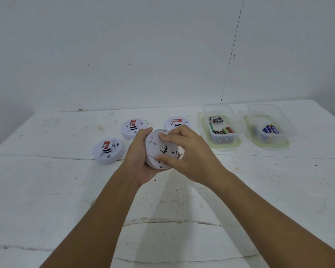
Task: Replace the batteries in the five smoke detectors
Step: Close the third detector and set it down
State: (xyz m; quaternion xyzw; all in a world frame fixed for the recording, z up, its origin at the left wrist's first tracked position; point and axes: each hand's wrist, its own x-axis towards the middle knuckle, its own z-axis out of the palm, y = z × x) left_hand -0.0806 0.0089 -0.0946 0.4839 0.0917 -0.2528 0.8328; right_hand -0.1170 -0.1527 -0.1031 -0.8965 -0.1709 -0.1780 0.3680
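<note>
Left hand (138,151) cups the detector (155,149) back-up, steadying it, right hand (184,151) pinching at its rear w/ fingertips, prob. to reach the battery; tubs (238,132) just beyond right hand.

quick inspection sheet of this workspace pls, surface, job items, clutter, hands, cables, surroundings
surface: white table, cracked and stained.
job's things: one smoke detector held off the table, back side facing the camera; three smoke detectors on the table at and, red stickers up; a fifth is not visible. Clear tub with black and mixed batteries; second clear tub with blue batteries.
clutter: small dark specks on the table.
grippers: left hand holds the held detector from beneath; right hand pinches its back.
cables: nothing seen.
surroundings: plain pale wall with a thin dark line.
</note>
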